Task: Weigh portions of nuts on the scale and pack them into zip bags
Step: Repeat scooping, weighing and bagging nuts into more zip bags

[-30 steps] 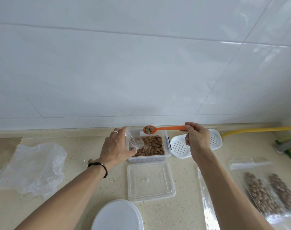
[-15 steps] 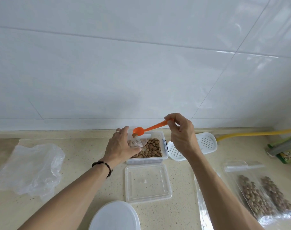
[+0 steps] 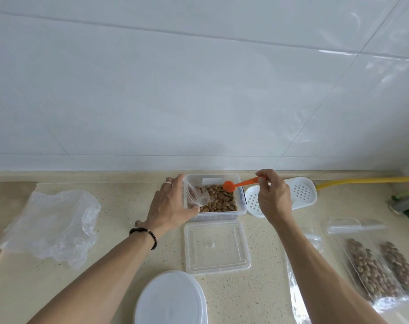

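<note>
Bright, even daylight; tile glare upper right; wide-angle edge bending.

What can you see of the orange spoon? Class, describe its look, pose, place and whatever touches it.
The orange spoon looks like smooth plastic, with a small round bowl and a thin straight handle. The right hand pinches the handle's far end. It tilts down to the left, its bowl over the nuts in the clear container. Whether the bowl touches the nuts cannot be told. Its underside faces the camera, so any contents are hidden.
</note>
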{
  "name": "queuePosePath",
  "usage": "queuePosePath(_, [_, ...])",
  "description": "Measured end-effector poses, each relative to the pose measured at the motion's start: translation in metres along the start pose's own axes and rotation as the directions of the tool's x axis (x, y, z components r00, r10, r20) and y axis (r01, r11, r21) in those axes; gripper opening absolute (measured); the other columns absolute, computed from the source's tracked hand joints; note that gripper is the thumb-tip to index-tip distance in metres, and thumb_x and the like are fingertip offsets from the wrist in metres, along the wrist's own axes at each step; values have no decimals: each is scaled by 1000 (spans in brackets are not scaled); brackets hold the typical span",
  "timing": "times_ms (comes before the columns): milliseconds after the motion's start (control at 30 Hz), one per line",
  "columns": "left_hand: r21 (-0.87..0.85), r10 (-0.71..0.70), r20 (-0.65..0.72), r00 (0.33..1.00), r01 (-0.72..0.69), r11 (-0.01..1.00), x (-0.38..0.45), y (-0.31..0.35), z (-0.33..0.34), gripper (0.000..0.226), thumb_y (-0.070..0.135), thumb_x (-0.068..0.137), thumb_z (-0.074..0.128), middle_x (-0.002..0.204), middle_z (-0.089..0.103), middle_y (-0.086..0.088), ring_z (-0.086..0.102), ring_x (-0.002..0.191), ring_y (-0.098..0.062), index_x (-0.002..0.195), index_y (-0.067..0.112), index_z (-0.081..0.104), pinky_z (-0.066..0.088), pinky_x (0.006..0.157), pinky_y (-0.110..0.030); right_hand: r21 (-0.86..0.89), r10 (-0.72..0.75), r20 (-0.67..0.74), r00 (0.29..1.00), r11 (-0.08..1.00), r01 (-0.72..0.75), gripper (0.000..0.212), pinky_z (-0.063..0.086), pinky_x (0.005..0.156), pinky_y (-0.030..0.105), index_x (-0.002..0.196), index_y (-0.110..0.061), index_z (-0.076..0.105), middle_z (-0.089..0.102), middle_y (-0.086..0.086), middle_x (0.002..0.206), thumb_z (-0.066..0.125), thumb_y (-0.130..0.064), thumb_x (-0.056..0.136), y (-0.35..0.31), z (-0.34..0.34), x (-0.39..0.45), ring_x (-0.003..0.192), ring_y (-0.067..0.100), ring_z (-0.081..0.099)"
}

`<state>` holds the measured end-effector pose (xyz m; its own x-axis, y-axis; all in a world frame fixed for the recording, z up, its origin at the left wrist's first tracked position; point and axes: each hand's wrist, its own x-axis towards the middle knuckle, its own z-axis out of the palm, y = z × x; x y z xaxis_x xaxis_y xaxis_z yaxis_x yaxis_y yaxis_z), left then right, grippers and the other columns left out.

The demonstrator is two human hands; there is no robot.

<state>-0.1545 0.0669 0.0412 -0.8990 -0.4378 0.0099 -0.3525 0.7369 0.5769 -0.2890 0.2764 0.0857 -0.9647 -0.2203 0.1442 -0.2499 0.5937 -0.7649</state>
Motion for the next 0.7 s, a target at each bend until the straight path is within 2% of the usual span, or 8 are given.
queuePosePath(100, [-2,17,6,1000,-17,1000,-6,-4,0,96,49,72,75,131,44,-5,47,121,-20,147,25,21,46,97,-36,-17,30,75,997,999,-29,21,35,52,17,94,-15,64,61,-7,74,45,-7,98,11,7,-5,57,7,50])
queuePosePath(167, [6,5,7,1000,-5,1000,-7,-6,-1,95,49,72,76,130,44,-5,47,119,-21,146,24,23,46,96,-36,2,86,137,987,996,-87,22,38,54,20,90,-16,63,62,-6,77,45,-6,97,14,11,-7,57,10,50])
queuePosePath(267, [13,-1,12,1000,1,1000,-7,-7,-1,94,49,71,76,129,44,-5,47,117,-22,144,24,24,46,95,-36,66,219,182,958,970,-235,21,47,53,31,93,-11,66,67,4,78,47,-5,96,19,17,-8,54,17,54])
queuePosePath(333, [20,-2,15,1000,1,1000,-7,-7,0,93,49,71,76,129,43,-4,47,117,-22,145,23,25,45,95,-36,127,315,196,929,931,-342,20,47,48,29,96,-9,67,69,8,78,48,-4,96,21,20,-9,49,18,54])
queuePosePath(400, [16,-5,20,1000,5,1000,-6,-7,-1,94,49,72,75,130,43,-4,46,118,-22,146,23,24,44,97,-36,171,382,187,905,895,-413,21,44,46,26,98,-7,67,69,10,79,47,-2,95,23,24,-9,47,16,54])
queuePosePath(533, [20,7,17,1000,-7,1000,-5,-7,-2,92,48,72,75,129,44,-2,47,117,-21,145,25,24,45,96,-36,270,523,132,842,798,-538,23,45,48,28,100,-6,67,69,15,86,46,2,93,29,25,-7,49,16,54])
queuePosePath(700, [20,14,4,1000,-14,1000,-4,-6,-2,93,47,72,76,129,45,-3,47,118,-20,146,23,24,45,97,-35,356,570,99,815,745,-565,23,45,50,27,103,-5,67,69,11,82,47,2,94,31,17,-2,51,17,52])
